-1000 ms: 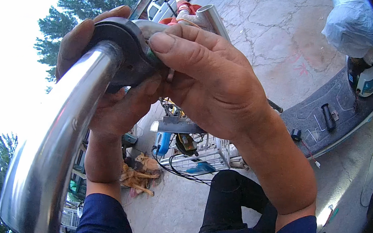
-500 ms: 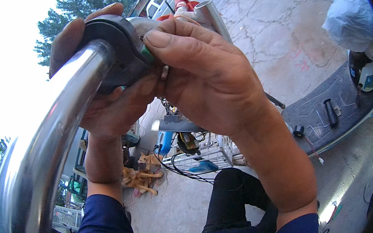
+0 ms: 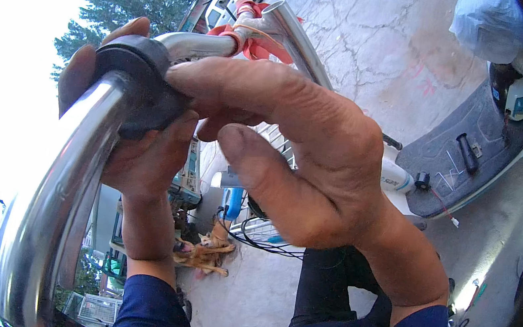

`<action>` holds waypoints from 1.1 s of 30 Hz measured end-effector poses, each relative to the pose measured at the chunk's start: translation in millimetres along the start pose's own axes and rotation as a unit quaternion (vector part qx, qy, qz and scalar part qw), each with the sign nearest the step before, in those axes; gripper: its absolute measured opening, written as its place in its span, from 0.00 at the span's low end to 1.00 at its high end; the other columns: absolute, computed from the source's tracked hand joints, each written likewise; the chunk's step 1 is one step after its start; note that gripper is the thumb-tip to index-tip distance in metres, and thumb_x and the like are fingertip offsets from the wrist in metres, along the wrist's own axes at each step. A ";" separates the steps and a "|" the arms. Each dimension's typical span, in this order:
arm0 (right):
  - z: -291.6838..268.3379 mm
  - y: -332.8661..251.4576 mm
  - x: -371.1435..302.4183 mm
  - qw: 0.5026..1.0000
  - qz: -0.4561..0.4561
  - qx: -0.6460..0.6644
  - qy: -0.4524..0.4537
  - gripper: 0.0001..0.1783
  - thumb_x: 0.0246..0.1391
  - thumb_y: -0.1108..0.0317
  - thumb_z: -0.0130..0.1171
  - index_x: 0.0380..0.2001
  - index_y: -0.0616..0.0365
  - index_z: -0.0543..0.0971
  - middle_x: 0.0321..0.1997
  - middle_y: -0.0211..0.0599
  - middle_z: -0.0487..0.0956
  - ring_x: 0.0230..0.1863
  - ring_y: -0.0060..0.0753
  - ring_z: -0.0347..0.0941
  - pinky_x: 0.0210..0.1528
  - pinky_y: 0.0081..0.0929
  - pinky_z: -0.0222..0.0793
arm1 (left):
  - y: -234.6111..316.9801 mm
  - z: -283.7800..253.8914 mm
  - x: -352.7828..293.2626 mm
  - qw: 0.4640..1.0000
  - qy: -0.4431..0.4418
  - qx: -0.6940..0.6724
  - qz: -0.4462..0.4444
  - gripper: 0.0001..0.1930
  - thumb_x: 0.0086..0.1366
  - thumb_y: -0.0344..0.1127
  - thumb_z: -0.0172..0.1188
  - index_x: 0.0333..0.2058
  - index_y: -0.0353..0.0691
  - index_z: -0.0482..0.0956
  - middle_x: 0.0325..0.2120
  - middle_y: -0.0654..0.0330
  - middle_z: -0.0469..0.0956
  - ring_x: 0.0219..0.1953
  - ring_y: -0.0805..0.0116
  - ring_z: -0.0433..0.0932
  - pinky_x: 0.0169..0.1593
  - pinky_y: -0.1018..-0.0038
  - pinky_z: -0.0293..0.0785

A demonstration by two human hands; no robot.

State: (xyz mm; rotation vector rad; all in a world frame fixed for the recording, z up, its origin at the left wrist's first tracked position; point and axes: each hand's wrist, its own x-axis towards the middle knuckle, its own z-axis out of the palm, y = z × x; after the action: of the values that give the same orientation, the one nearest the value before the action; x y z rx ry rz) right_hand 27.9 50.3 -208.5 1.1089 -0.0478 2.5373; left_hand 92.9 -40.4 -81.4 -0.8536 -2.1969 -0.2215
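Observation:
A shiny chrome handlebar point(image 3: 47, 214) curves up from the lower left. Around its tube sits a black plastic fitting point(image 3: 143, 80), perhaps a switch or lever housing. My left hand point(image 3: 148, 164) wraps this fitting from below and behind, its fingertips showing past the far side. Beside it, my right hand point(image 3: 323, 152) has its thumb spread away from its fingers. The right index fingertip is at the fitting's right edge, and nothing shows in the gap between thumb and fingers. The fitting's underside is hidden by my left hand.
Red cloth or tape point(image 3: 253, 35) wraps the bar near its stem. At right, a dark footboard point(image 3: 437, 148) carries a black grip point(image 3: 466, 155) and bent metal wires. Two dogs or cats point(image 3: 205, 253) lie on the concrete below. Black cables point(image 3: 257, 240) hang near a white basket.
My right thumb has come off the fitting and spread away, so the hand has opened. The green spot on the fitting no longer shows. My left hand keeps its hold.

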 end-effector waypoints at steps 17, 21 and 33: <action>-0.1 -21.0 1.5 0.978 0.173 0.112 0.038 0.17 0.55 0.84 0.46 0.44 0.66 0.80 0.38 0.39 0.82 0.41 0.26 0.78 0.47 0.25 0.77 | -0.2 -0.7 2.5 1.000 -0.016 -0.005 0.002 0.44 0.46 0.29 0.76 0.62 0.40 0.61 0.52 0.34 0.72 0.54 0.45 0.75 0.56 0.55 0.75; -2.6 -10.7 -0.2 0.996 0.082 -0.012 0.032 0.16 0.52 0.82 0.49 0.41 0.64 0.80 0.33 0.41 0.82 0.37 0.28 0.79 0.41 0.26 0.76 | -0.5 2.5 5.3 1.000 -0.018 -0.021 0.003 0.44 0.45 0.24 0.75 0.61 0.40 0.62 0.52 0.33 0.72 0.54 0.45 0.75 0.56 0.56 0.76; 1.8 -9.0 6.5 0.993 -0.016 -0.116 0.012 0.16 0.45 0.78 0.59 0.42 0.63 0.77 0.30 0.40 0.80 0.29 0.29 0.78 0.34 0.26 0.74 | -0.3 7.8 5.7 0.996 -0.016 -0.083 0.005 0.43 0.47 0.20 0.72 0.62 0.38 0.62 0.53 0.32 0.70 0.52 0.47 0.76 0.53 0.59 0.79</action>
State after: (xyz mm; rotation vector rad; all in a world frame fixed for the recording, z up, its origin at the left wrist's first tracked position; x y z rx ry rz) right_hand 28.3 60.4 -203.7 0.9799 -0.3075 2.4420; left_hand 85.3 -34.6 -82.9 -0.9637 -2.2276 -0.3916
